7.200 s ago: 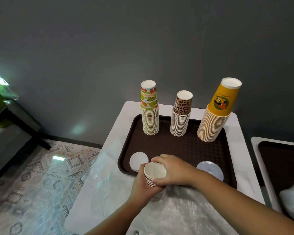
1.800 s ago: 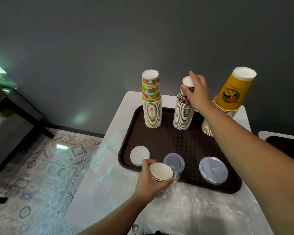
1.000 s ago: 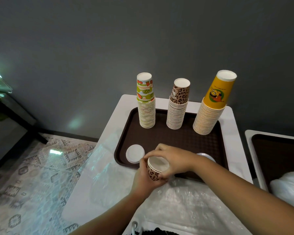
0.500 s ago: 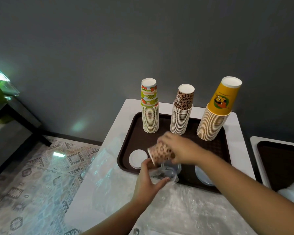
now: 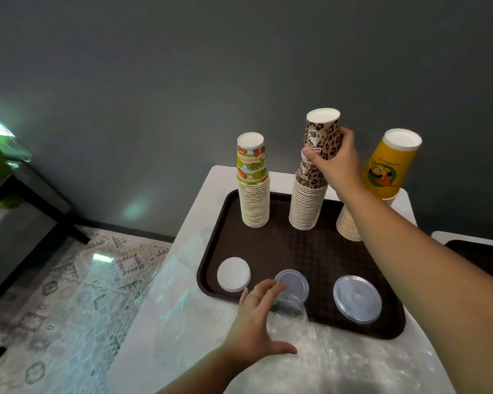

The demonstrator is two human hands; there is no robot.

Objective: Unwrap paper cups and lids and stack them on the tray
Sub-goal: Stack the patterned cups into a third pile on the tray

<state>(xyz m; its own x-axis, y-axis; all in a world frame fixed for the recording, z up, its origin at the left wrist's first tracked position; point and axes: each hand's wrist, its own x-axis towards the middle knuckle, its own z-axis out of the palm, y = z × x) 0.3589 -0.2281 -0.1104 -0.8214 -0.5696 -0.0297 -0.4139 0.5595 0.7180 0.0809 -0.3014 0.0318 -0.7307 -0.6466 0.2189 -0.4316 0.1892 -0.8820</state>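
A right hand (image 5: 335,163) grips a leopard-print cup (image 5: 322,135) atop the middle stack (image 5: 306,203) at the tray's (image 5: 319,251) 12 o'clock; the left hand (image 5: 258,322), fingers spread, rests on plastic wrap (image 5: 310,362) at 6 o'clock.

The cups (image 5: 322,137) are printed paper with a matt look. The tray (image 5: 310,251) is brown plastic, finely textured. The wrap (image 5: 310,359) is thin clear plastic (crinkled, glossy). The table (image 5: 208,191) is smooth white.

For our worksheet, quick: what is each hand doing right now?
Left hand: open, fingers spread on the clear plastic wrap.
Right hand: grips a leopard-print cup above the middle stack.
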